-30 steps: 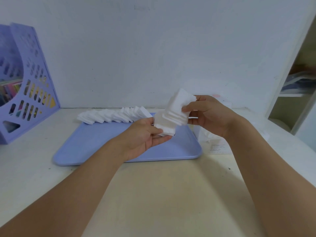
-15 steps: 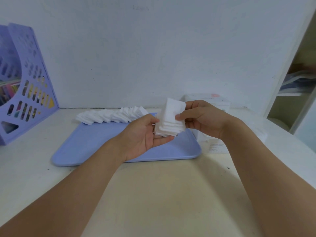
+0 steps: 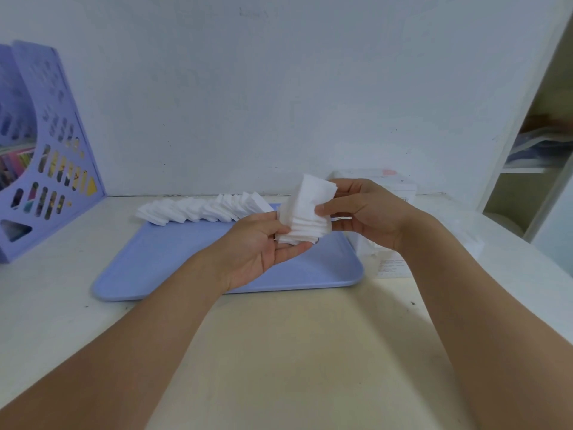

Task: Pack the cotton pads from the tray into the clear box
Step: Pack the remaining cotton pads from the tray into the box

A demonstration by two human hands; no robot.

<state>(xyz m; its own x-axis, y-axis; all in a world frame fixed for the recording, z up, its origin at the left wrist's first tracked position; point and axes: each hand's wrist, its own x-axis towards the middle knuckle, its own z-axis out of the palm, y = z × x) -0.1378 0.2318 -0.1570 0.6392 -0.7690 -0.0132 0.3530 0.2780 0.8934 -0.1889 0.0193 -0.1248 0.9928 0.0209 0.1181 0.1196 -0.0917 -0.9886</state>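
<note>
Near the centre of the frame both hands meet over the far right part of a pale blue tray (image 3: 173, 268), and between them is a stack of white cotton pads (image 3: 307, 217), fanned so that their lower edges step out like cards. The left hand (image 3: 263, 243) lies palm up beneath the stack, fingers loosely curled around its lower end, thumb against the left side. The right hand (image 3: 366, 212) comes in from the right and pinches the upper pads — thumb on the front face, the other fingers curled behind, where they are mostly hidden. The stack is held off the tray, tilted with its top leaning toward the upper right. A second lot of cotton pads, a long toppled row (image 3: 198, 209), lies along the tray's far edge left of centre, each pad leaning on its neighbour. The clear box (image 3: 393, 193) stands just beyond the tray's right edge, largely behind the right hand and wrist; a white label shows low on its front, and what it holds cannot be made out. The tray rests on a cream table (image 3: 294, 352) against a white wall. At the upper left stands a lilac file holder (image 3: 52, 169) with slotted sides — coloured papers show through the slots. At the far right edge, open shelves (image 3: 539, 156) hold blurred items.
</note>
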